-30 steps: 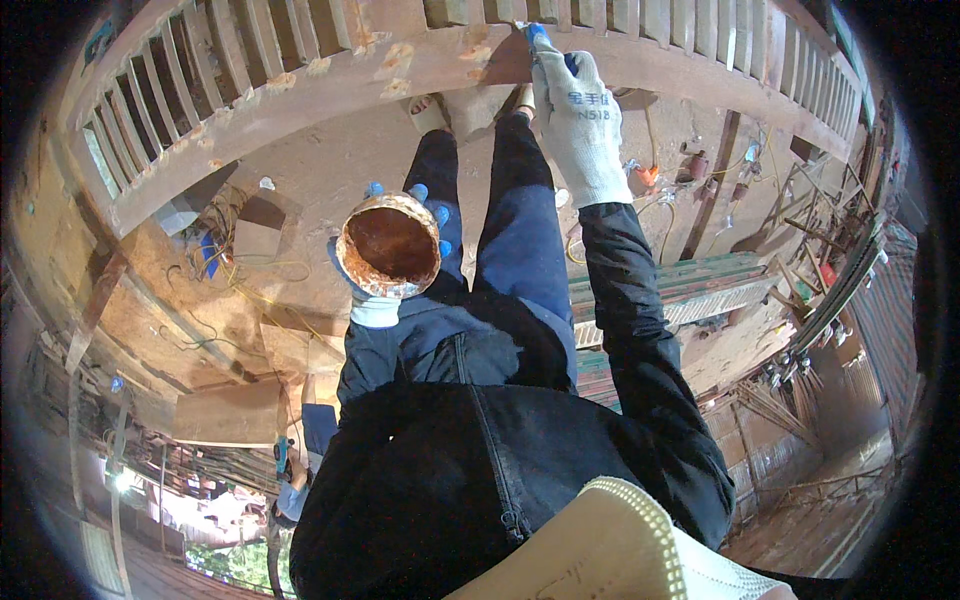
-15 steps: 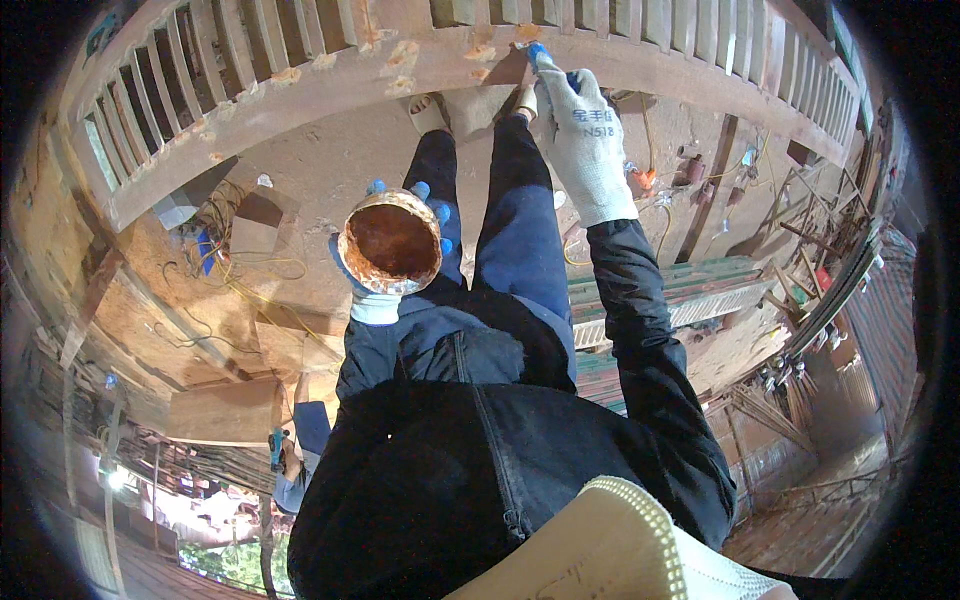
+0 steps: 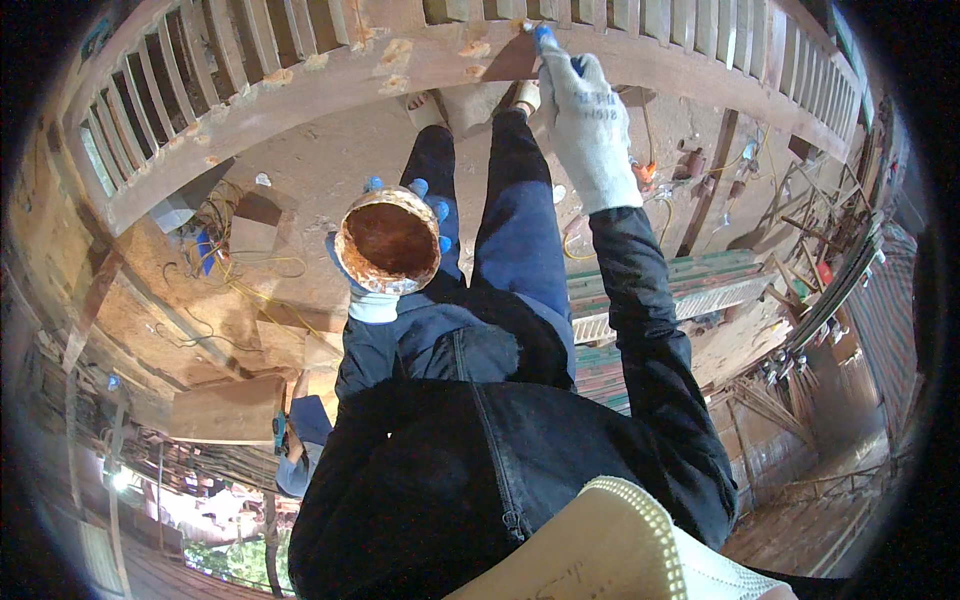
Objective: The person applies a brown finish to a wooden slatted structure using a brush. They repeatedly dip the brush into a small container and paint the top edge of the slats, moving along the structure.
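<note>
Crusted round bowl (image 3: 360,274) in left hand (image 3: 366,299)

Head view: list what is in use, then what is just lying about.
In use:
Round, white-crusted bowl of reddish-brown paste, held by the gloved left hand.
Long brown wooden slatted frame, reached by the gloved right hand.

Apparently lying about:
Small bright orange object.
Brown angular box or board.
Long green slats.

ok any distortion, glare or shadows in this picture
Head view: fisheye bowing of the slatted wooden frame toward the rim, black corners, glare washing out the bright opening at lower left; also in the head view, a dark shadow on the frame just left of the right hand.
</note>
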The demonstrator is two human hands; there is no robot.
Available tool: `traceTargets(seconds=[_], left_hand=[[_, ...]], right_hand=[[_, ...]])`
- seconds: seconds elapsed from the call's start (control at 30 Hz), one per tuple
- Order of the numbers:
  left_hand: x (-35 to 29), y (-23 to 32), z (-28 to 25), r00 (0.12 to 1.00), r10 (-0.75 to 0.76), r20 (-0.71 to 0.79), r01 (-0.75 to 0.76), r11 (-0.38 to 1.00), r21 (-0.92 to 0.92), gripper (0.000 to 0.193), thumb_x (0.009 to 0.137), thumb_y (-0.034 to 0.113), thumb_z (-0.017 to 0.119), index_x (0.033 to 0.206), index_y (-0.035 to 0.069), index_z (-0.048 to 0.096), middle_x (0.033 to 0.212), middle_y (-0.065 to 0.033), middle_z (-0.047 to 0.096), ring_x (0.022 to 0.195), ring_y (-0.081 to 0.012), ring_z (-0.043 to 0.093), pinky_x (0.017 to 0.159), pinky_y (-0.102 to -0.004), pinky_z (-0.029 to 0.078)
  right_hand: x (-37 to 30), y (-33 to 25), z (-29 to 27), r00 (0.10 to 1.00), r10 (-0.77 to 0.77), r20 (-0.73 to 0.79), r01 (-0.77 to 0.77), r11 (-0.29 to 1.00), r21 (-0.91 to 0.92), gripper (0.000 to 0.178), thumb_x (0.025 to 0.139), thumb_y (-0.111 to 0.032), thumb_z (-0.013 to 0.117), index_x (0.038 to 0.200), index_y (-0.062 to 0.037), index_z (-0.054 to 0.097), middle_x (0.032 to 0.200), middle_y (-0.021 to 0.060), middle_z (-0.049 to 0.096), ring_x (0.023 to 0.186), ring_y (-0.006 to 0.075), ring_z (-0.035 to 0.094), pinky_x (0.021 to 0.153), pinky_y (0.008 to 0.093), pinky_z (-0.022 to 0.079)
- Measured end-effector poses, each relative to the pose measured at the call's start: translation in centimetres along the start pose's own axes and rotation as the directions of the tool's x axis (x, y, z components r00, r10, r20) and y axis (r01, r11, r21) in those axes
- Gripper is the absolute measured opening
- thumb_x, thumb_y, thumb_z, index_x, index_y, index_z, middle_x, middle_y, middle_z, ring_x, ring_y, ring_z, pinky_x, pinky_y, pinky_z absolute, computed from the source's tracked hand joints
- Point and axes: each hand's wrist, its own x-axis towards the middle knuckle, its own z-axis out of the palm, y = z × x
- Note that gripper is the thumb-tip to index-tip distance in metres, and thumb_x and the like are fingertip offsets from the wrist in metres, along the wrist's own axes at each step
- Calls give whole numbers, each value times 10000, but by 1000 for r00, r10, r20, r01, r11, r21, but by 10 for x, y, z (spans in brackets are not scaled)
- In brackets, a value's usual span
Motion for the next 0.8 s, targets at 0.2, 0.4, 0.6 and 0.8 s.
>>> traceTargets(seconds=[0.2,0.4,0.6,0.8], left_hand=[[0,0,4,1000,-7,4,7,1000,14,576,937,452,566,1458,272,398,1579,-192,181,1424,-509,136,1054,-768,187],[-4,6,-7,1000,20,-14,-19,999,48,580,937,458,563,1459,267,396,1577,-192,187,1414,-523,154,1045,-773,199],[-1,7,-3,999,-22,27,20,998,60,590,931,445,581,1459,259,397,1574,-197,191,1410,-531,156,1049,-768,205],[0,6,-7,1000,-2,20,0,997,80,584,930,447,578,1455,260,405,1573,-198,194,1415,-521,150,1054,-765,203]], right_hand=[[-10,7,-16,999,15,-32,-12,996,89,332,927,-172,580,1258,-173,578,877,137,576,671,323,629,586,425,506],[-17,17,4,1000,3,-12,-5,996,-91,362,929,-147,568,1291,-157,549,873,127,553,674,315,633,575,434,504],[-5,20,-5,996,-8,-85,12,999,40,361,911,-154,586,1270,-171,559,887,144,562,678,340,634,585,432,519],[-10,13,-10,1000,-8,26,7,999,32,392,902,-150,591,1291,-171,552,904,131,560,672,330,635,577,428,517]])
